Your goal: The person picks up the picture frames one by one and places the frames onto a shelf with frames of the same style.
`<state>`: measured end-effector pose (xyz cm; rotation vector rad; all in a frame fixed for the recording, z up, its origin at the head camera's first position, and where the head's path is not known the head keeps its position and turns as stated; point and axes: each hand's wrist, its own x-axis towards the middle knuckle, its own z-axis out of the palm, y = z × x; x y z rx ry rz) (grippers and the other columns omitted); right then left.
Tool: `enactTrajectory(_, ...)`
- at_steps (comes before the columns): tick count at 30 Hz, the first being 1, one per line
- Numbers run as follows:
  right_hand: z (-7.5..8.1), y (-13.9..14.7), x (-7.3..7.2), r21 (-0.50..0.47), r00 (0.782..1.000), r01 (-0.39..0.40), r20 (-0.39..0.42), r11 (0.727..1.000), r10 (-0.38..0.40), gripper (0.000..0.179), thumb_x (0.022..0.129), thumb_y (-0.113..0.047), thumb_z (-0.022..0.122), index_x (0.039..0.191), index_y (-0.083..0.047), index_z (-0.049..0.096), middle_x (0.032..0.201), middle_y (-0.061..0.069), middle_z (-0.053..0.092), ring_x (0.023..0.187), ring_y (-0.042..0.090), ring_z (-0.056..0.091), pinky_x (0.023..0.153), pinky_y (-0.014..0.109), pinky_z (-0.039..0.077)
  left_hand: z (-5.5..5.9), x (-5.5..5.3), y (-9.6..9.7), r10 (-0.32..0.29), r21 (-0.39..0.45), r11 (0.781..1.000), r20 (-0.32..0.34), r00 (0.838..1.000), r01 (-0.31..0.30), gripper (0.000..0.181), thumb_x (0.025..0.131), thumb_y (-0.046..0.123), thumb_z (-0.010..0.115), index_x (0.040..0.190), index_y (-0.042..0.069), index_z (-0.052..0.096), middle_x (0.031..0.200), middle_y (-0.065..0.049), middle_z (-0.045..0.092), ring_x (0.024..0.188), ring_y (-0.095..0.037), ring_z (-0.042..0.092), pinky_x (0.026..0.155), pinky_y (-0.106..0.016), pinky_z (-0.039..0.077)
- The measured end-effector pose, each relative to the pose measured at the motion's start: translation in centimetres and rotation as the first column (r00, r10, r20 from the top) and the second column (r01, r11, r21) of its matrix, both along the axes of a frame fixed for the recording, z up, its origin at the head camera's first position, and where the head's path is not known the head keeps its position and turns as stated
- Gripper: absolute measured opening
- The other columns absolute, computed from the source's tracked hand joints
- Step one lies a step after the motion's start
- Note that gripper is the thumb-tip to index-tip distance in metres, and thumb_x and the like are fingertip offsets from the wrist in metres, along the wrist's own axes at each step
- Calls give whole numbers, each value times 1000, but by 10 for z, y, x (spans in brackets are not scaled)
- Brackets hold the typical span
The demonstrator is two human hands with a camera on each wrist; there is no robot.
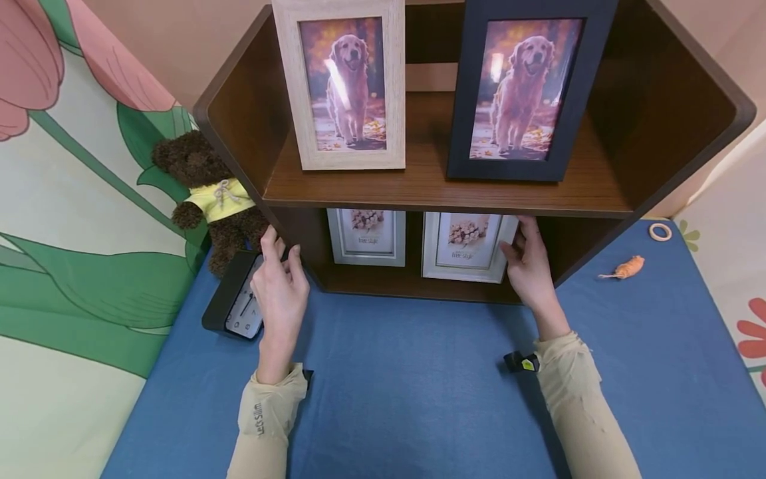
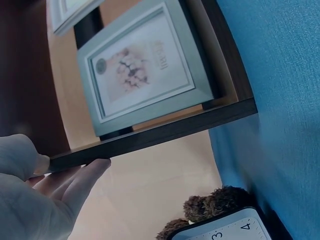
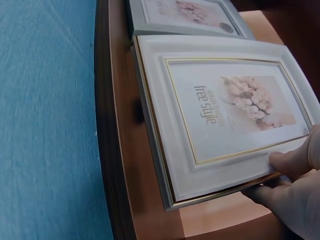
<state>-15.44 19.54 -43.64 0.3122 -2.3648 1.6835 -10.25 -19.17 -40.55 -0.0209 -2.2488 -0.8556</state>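
Note:
My right hand [image 1: 531, 273] pinches the right edge of a white picture frame [image 1: 469, 249] in the lower compartment of a dark brown shelf [image 1: 449, 198]. In the right wrist view, the thumb presses on the front of that gold-lined frame, with fingers behind it. My left hand [image 1: 280, 286] grips the front edge of the shelf's left side panel [image 2: 150, 140], thumb inside and fingers outside. A grey-green frame [image 1: 368, 243] stands to the left of the white one. Both bear a flower picture.
Above stand a whitewashed wood frame [image 1: 292, 86] and a dark frame [image 1: 459, 113], each with a dog photo. Left of the shelf are a brown teddy bear [image 1: 223, 199] and a black clock [image 1: 230, 293]. An orange toy [image 1: 630, 267] and a ring [image 1: 660, 231] lie right.

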Motion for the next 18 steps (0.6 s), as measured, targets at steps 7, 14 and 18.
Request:
enactTrajectory(7,-3,3,-4,-39,1000,-15,-15,999,15,68,105,20,43,166,-7,32,166,20,34,152,39,37,113,66,37,0,0,1,2,7,1000,2,1000,-2,38,111,9,60,147,0,52,132,-30,69,74,-44,75,61,-59,59)
enactTrajectory(14,-8,4,-4,-20,1000,4,-1,1000,-4,59,106,18,46,160,-1,35,159,20,43,146,36,45,108,43,46,-1,0,1,-4,18,1000,2,1000,4,38,111,9,59,148,1,52,133,-28,69,73,-43,75,59,-58,58)
enactTrajectory(18,-9,3,-2,-15,1000,11,5,1000,-11,58,106,17,46,160,-2,35,157,19,44,145,34,46,103,31,46,-1,0,1,-4,15,1000,-5,1000,4,39,111,8,58,149,2,51,132,-28,70,73,-43,75,59,-58,58)
